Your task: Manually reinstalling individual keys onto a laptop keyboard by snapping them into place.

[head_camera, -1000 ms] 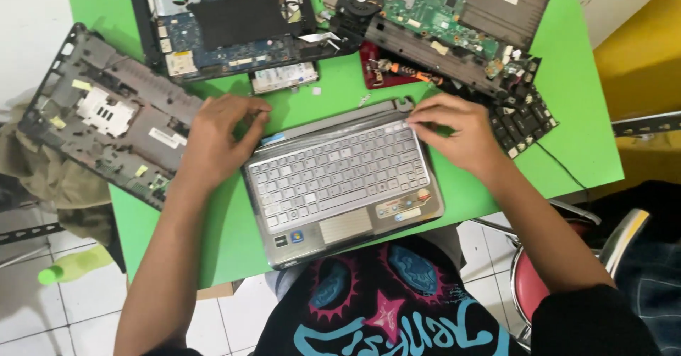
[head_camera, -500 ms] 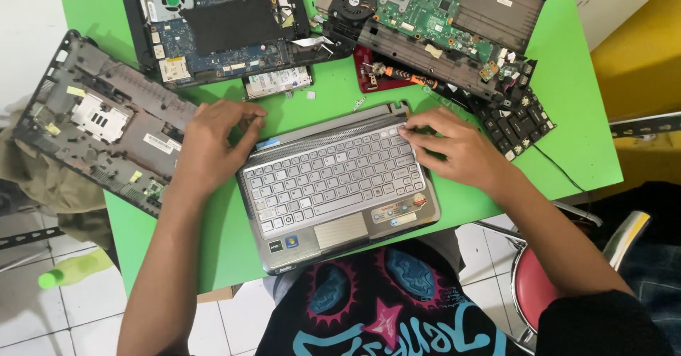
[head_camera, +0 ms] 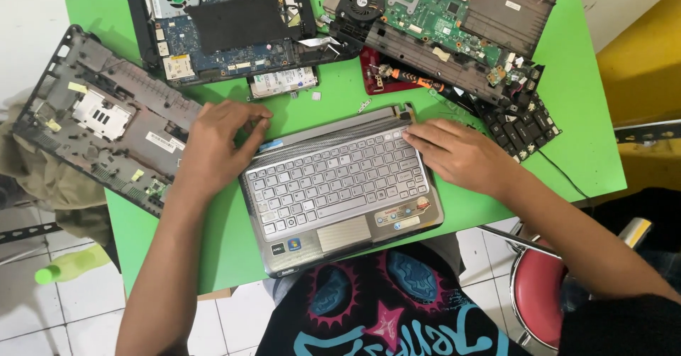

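- Resting near the front edge of the green table (head_camera: 582,115), the silver laptop base (head_camera: 340,186) is lying just in front of your torso, keyboard side up and turned slightly askew.
- You are laying your left hand (head_camera: 216,147) on the upper left corner of the laptop base, with fingers (head_camera: 248,125) loosely spread and bent over the hinge strip; they are pressing there and gripping nothing.
- You are setting your right hand (head_camera: 461,156) on the upper right corner, fingers (head_camera: 425,132) held close together and stretched flat across the top rows of the keyboard (head_camera: 333,182), holding nothing.
- A dark grey laptop shell (head_camera: 92,122) is lying to the left, just beside your left hand and hanging partly over the table edge.
- An opened laptop with a blue board and a fan (head_camera: 220,23) is sitting at the far side, with a small drive (head_camera: 284,81) just in front of it.
- Another opened chassis with a green circuit board (head_camera: 433,15) is lying at the far right, and a loose black keyboard (head_camera: 521,122) is sitting just beyond your right hand.
- A red stool (head_camera: 539,292) is standing on the tiled floor at the right.
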